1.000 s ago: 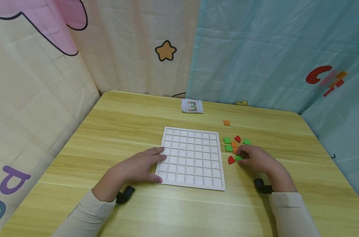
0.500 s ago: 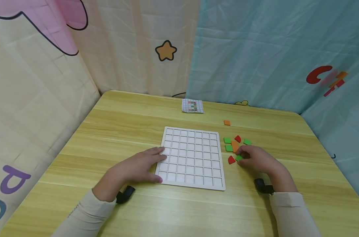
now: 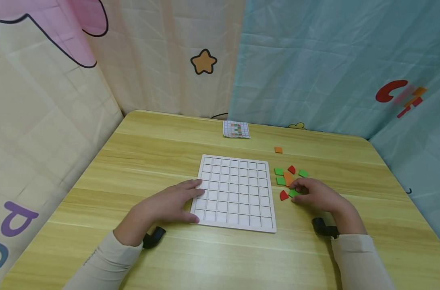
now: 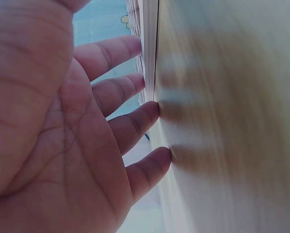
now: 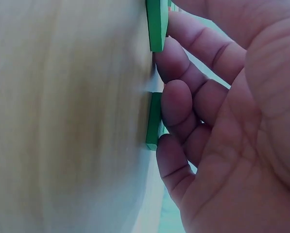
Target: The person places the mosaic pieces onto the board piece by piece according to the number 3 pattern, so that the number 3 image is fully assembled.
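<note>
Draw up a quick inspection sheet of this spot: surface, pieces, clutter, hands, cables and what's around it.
Surface: wood-grain table, looks flat.
Pieces: white gridded board, no tiles in it; to its right, green tiles, orange tiles and red fan-shaped tiles; one orange tile lies apart, farther back; patterned card beyond the board.
Clutter: nothing seen.
Hands: left hand touches the board's left side; right hand curls about a green tile.
Cables: thin dark line behind the table's far edge; cable or print, cannot tell.
Surroundings: printed curtains behind and at both sides.
</note>
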`<act>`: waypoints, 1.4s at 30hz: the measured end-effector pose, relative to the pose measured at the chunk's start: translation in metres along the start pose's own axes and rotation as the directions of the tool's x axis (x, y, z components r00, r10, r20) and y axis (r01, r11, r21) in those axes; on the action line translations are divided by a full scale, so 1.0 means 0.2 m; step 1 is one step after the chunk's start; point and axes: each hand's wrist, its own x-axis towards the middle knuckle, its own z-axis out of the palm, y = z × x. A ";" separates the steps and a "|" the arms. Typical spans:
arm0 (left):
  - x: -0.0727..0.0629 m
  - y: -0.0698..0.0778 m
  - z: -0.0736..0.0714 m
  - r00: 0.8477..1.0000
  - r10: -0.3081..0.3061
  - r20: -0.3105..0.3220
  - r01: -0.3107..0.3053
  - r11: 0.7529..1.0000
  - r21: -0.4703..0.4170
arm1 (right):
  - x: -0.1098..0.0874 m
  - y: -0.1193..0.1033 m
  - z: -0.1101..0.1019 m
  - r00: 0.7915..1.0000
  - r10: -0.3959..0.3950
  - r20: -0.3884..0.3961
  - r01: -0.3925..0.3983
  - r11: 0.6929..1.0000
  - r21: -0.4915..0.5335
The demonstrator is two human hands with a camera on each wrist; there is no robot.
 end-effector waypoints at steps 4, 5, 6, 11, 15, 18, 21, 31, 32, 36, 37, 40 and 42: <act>0.00 0.00 0.00 1.000 -0.003 0.002 0.003 1.000 0.001 | 0.00 0.00 0.00 1.000 -0.024 0.006 0.025 1.000 -0.014; 0.00 0.00 0.00 1.000 -0.004 0.002 0.004 1.000 0.001 | 0.01 0.01 0.00 1.000 -0.029 0.007 0.029 0.999 -0.021; 0.00 0.00 0.00 1.000 -0.005 0.001 0.005 1.000 0.001 | 0.01 0.01 0.00 0.999 -0.031 0.008 0.032 0.999 -0.024; 0.00 0.00 0.00 1.000 -0.009 0.002 0.009 1.000 -0.004 | 0.01 0.01 0.00 0.999 -0.032 0.012 0.032 0.999 -0.021; -0.01 0.00 0.00 1.000 -0.009 0.002 0.009 1.000 -0.002 | 0.01 0.01 0.00 0.999 -0.031 0.010 0.031 0.999 -0.026; -0.01 0.01 0.00 1.000 -0.004 0.000 0.004 1.000 -0.004 | 0.02 0.01 0.01 1.000 -0.024 0.008 0.024 0.999 -0.031; -0.01 0.01 0.00 1.000 0.001 -0.002 -0.001 1.000 -0.009 | 0.01 0.00 0.01 1.000 -0.019 0.008 0.020 0.999 -0.032; 0.00 0.01 0.00 1.000 -0.010 0.007 0.010 1.000 -0.012 | 0.00 -0.04 -0.01 0.999 0.044 -0.002 -0.044 0.998 -0.047; 0.00 0.01 0.00 1.000 -0.012 0.009 0.012 1.000 -0.013 | 0.00 -0.04 -0.01 0.999 0.050 -0.002 -0.050 0.998 -0.047; 0.00 0.00 0.01 1.000 -0.017 0.008 0.017 1.000 -0.014 | 0.00 -0.05 -0.02 0.998 0.061 -0.007 -0.061 0.996 -0.071; 0.00 0.00 0.01 1.000 -0.016 0.007 0.016 1.000 -0.014 | 0.00 -0.05 -0.02 0.999 0.053 -0.009 -0.054 0.995 -0.079; 0.00 0.00 0.00 1.000 -0.010 0.001 0.010 1.000 -0.012 | 0.00 -0.06 -0.04 0.999 0.025 -0.025 -0.028 0.994 -0.106; 0.00 0.01 0.00 1.000 -0.005 -0.001 0.005 1.000 -0.012 | 0.01 -0.07 -0.05 0.999 -0.010 -0.035 0.005 0.992 -0.123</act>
